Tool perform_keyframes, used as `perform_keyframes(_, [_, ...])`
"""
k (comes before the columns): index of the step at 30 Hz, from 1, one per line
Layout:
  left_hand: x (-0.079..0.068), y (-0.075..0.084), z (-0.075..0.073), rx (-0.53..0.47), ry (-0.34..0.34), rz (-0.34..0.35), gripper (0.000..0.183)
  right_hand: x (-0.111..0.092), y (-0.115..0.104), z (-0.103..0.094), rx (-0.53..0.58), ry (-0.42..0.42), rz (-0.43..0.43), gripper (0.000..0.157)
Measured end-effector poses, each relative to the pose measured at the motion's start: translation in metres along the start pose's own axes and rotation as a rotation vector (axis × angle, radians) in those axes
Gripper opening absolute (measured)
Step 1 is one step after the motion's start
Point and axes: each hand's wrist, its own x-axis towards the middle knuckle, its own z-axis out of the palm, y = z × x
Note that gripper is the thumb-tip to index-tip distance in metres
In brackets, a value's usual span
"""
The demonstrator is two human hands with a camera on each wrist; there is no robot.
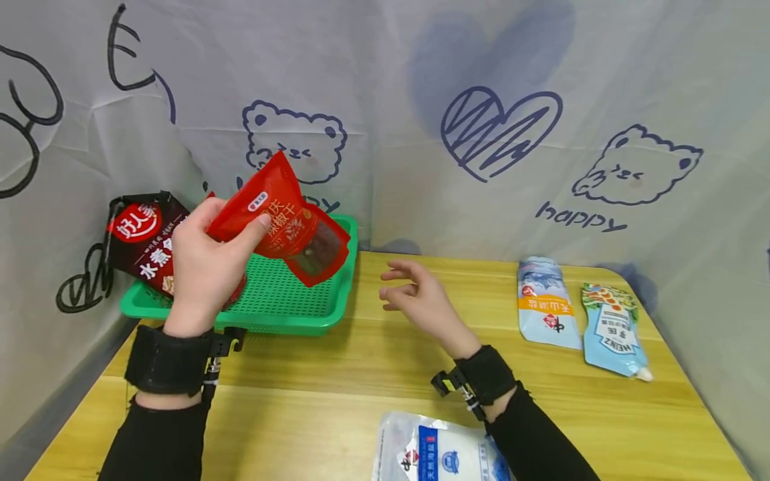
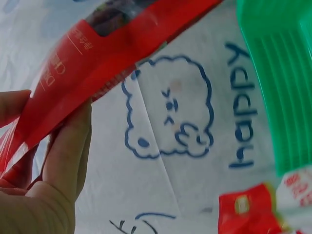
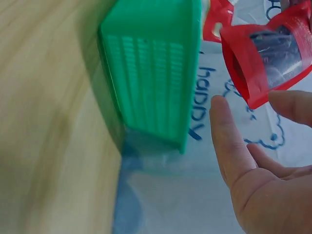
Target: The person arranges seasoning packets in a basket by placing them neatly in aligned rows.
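Note:
My left hand [image 1: 207, 267] pinches a red pouch of dried chilies [image 1: 279, 214] by its upper end, thumb across the front. The pouch hangs tilted in the air above the green basket [image 1: 291, 287], and dark contents show through its clear window. In the left wrist view, fingers [image 2: 68, 146] press against the pouch's underside. My right hand [image 1: 424, 300] hovers over the table to the right of the basket, fingers loosely bent around nothing. The right wrist view shows it near the pouch's lower end, apparently apart from it.
A dark seasoning bag [image 1: 147, 234] leans in the basket's left part. A salt pouch [image 1: 547, 304] and a Heinz spouted pouch [image 1: 613, 331] lie at the right of the wooden table [image 1: 337, 387]. Another salt bag [image 1: 442, 451] lies at the near edge. A drawn-on cloth [image 1: 391, 133] hangs behind.

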Motion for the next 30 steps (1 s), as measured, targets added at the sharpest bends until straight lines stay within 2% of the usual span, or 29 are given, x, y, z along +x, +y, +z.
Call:
perform_keyframes(3, [0.009, -0.003, -0.001, 0.054, 0.02, 0.003, 0.036, 0.009, 0.004, 0.012, 0.088, 0.009, 0.046, 0.056])
perform_keyframes(8, [0.022, -0.014, 0.002, 0.183, 0.01, -0.011, 0.036, 0.019, 0.009, 0.036, 0.178, 0.025, 0.115, 0.058])
perform_keyframes(16, [0.031, -0.037, 0.008, 0.312, -0.02, -0.102, 0.036, 0.025, 0.019, 0.064, 0.242, 0.034, 0.195, 0.065])
perform_keyframes(22, [0.032, -0.056, 0.009, 0.357, -0.043, -0.159, 0.038, 0.026, 0.023, 0.073, 0.3, 0.055, 0.208, 0.067])
perform_keyframes(30, [0.031, -0.075, 0.011, 0.427, -0.051, -0.197, 0.037, 0.026, 0.023, 0.076, 0.347, 0.057, 0.208, 0.069])
